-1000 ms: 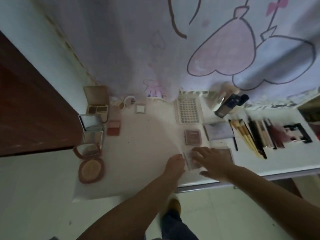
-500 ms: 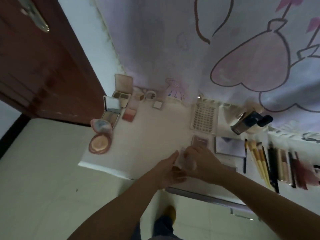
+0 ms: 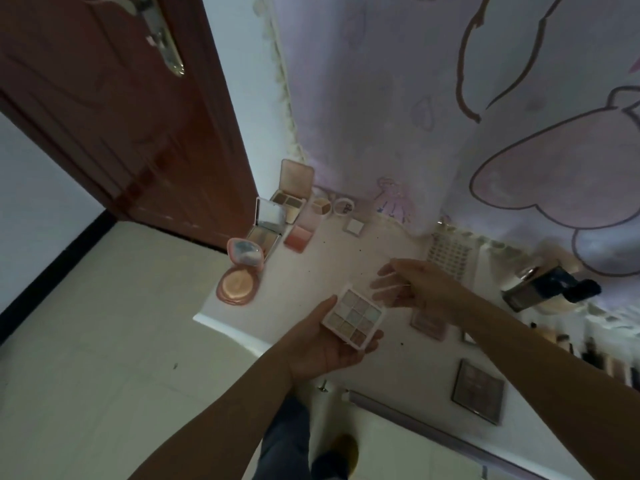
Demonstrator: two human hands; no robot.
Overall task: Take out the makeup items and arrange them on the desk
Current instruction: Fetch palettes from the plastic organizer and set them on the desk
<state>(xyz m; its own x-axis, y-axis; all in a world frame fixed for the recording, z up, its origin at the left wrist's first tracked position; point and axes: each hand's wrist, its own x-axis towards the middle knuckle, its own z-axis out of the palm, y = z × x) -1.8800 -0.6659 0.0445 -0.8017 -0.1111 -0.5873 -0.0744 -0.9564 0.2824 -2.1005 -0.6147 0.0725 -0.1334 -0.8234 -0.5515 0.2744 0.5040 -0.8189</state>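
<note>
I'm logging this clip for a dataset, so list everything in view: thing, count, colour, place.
nine-pan palette: 1, white case, pastel pans, in the left hand's grip
clear lid: 1, transparent, in the right hand's grip, apart from the palette
round compact: 1, pink, open, desk's left edge
square compacts: 2, open, behind the round one
blush: 1, pink-coral, beside them
small pots: 2, at the curtain
white square pan: 1, near the pots
lash tray: 1, pale, right of centre
pink palette: 1, under the right wrist
dark palette: 1, near front edge
bottles: dark blue and clear, count unclear, far right
desk: 1, white
curtain: 1, lilac
door: 1, brown, left
left hand: 1
right hand: 1
</note>
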